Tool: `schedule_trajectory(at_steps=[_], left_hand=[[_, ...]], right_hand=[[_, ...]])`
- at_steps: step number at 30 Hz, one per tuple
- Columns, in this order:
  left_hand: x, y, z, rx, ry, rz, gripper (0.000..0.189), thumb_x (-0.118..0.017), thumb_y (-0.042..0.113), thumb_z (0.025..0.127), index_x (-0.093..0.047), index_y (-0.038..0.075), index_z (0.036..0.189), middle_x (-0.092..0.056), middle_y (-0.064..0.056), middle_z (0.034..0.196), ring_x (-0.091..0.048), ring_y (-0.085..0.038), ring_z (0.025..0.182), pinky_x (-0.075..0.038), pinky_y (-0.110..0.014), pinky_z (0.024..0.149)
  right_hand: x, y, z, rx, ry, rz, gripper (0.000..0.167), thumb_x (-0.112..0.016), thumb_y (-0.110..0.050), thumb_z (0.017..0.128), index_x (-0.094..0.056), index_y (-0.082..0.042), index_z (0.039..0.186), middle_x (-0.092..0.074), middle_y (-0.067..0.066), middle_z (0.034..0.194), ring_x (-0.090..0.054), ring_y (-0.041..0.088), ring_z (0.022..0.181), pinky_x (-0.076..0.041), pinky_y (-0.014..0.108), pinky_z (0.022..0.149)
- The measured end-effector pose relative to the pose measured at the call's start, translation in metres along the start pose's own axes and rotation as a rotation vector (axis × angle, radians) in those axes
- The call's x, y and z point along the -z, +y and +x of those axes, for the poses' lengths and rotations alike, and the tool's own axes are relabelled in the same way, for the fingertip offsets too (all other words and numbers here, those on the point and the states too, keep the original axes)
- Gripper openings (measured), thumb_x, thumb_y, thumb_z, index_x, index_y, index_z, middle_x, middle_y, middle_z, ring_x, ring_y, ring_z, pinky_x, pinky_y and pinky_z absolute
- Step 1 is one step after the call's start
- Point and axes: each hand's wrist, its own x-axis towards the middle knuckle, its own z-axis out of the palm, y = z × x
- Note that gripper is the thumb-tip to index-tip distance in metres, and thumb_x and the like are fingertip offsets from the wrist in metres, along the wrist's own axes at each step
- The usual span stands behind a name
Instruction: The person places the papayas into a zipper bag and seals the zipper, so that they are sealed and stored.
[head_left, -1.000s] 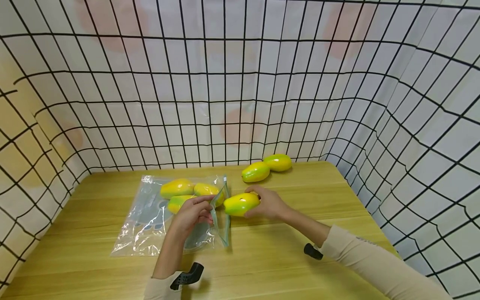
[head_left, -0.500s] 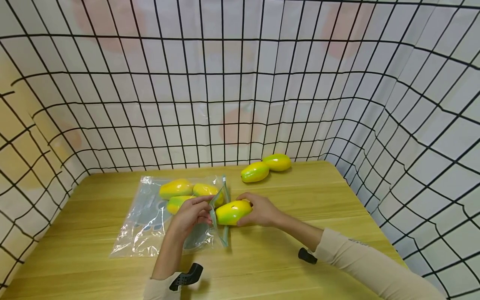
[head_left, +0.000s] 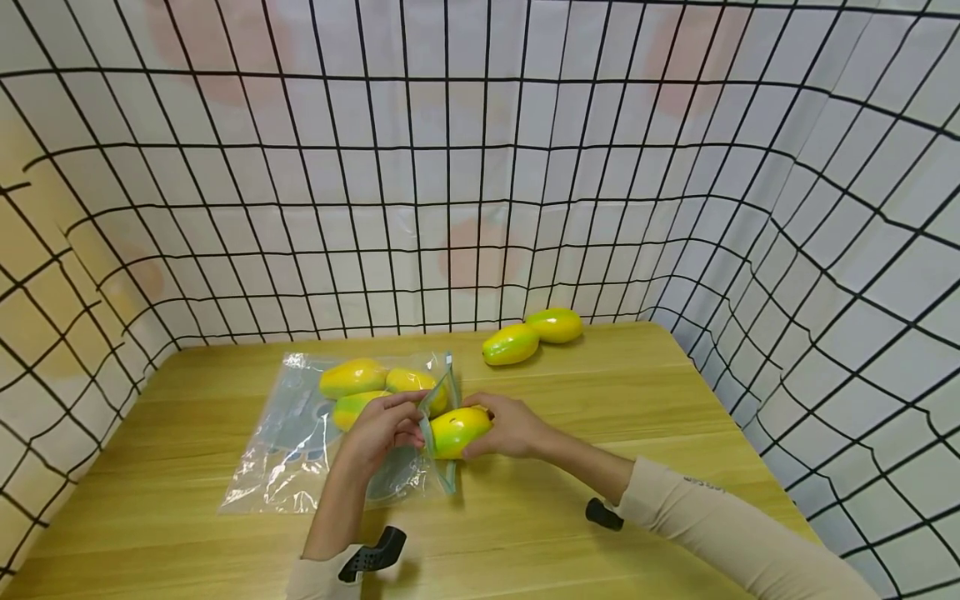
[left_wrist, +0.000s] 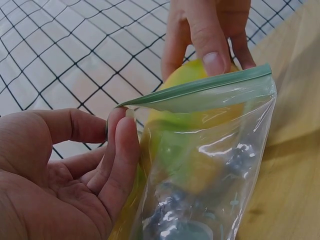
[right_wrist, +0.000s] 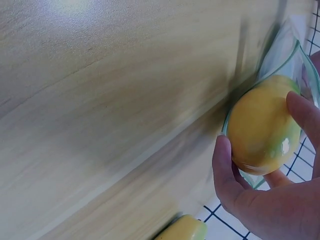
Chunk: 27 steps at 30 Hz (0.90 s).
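A clear zip bag [head_left: 262,479] with a green zip edge lies on the table, three yellow-green papayas [head_left: 351,378] inside it. My left hand [head_left: 381,433] pinches the bag's zip edge [left_wrist: 200,89] at the mouth between thumb and fingers. In my right hand [head_left: 510,427] is another papaya [head_left: 456,433], gripped at its rear end. The front of that papaya sits within the bag's mouth, as the right wrist view shows with the papaya [right_wrist: 265,125] between the zip edges. Through the plastic, the left wrist view shows the same papaya [left_wrist: 175,155].
Two more papayas [head_left: 511,344] lie touching at the back of the wooden table [head_left: 600,392], right of the bag. A black wire grid [head_left: 465,200] in front of white cloth stands around the back and sides.
My right hand has moved left and slightly toward me, carrying its papaya from beside the bag into the mouth. The left hand keeps its hold on the bag edge.
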Motion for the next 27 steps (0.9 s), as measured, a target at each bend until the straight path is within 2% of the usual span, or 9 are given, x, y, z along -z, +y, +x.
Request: schedule_trajectory(at_steps=[9, 12, 15, 21, 24, 27], left_hand=[[-0.0008, 0.0015, -0.0002, -0.005, 0.0, -0.001, 0.049, -0.055, 0.002, 0.094, -0.053, -0.006, 0.142, -0.064, -0.002, 0.069, -0.063, -0.011, 0.055, -0.06, -0.022, 0.06], [-0.0012, 0.0017, -0.0001, -0.006, 0.0, 0.001, 0.049, -0.055, 0.002, 0.094, -0.053, -0.006, 0.142, -0.065, -0.002, 0.07, -0.063, -0.011, 0.055, -0.06, -0.022, 0.059], [-0.0017, 0.0019, 0.0, -0.006, 0.002, 0.001, 0.049, -0.055, 0.002, 0.094, -0.053, -0.006, 0.142, -0.064, -0.002, 0.069, -0.063, -0.01, 0.056, -0.059, -0.021, 0.058], [-0.0025, 0.0021, -0.0004, -0.011, 0.004, 0.0, 0.049, -0.054, 0.001, 0.094, -0.052, -0.007, 0.142, -0.063, -0.001, 0.067, -0.062, -0.01, 0.056, -0.059, -0.021, 0.059], [-0.0027, 0.002, -0.0008, -0.011, 0.006, 0.008, 0.049, -0.054, 0.001, 0.094, -0.052, -0.007, 0.142, -0.063, -0.001, 0.068, -0.062, -0.01, 0.057, -0.059, -0.021, 0.06], [-0.0028, 0.0018, -0.0012, -0.007, 0.009, 0.012, 0.049, -0.054, 0.002, 0.094, -0.053, -0.006, 0.142, -0.063, -0.002, 0.069, -0.063, -0.011, 0.057, -0.059, -0.02, 0.06]], right_hand=[[-0.0016, -0.0005, -0.0001, -0.025, -0.026, 0.017, 0.072, -0.088, -0.029, 0.076, -0.058, -0.015, 0.14, -0.063, 0.007, 0.132, -0.06, 0.025, 0.114, -0.052, 0.046, 0.098], [-0.0016, -0.0002, -0.0005, -0.066, -0.024, 0.052, 0.077, -0.087, -0.029, 0.076, -0.054, -0.011, 0.143, -0.062, 0.013, 0.135, -0.06, 0.03, 0.119, -0.052, 0.048, 0.1], [-0.0008, -0.0002, -0.0009, -0.11, -0.01, 0.093, 0.076, -0.088, -0.028, 0.077, -0.052, -0.007, 0.141, -0.062, 0.018, 0.134, -0.06, 0.033, 0.122, -0.054, 0.049, 0.1], [0.0012, 0.0005, -0.001, -0.119, 0.015, 0.094, 0.058, -0.087, -0.027, 0.078, -0.06, -0.009, 0.127, -0.069, 0.014, 0.117, -0.066, 0.025, 0.103, -0.058, 0.039, 0.084], [0.0013, 0.0018, -0.0016, -0.1, 0.011, 0.093, 0.055, -0.085, -0.026, 0.08, -0.063, -0.01, 0.128, -0.071, 0.012, 0.11, -0.067, 0.021, 0.096, -0.058, 0.035, 0.078], [0.0001, 0.002, -0.0024, -0.077, 0.006, 0.091, 0.055, -0.083, -0.024, 0.083, -0.062, -0.009, 0.132, -0.072, 0.011, 0.107, -0.068, 0.021, 0.095, -0.059, 0.034, 0.077]])
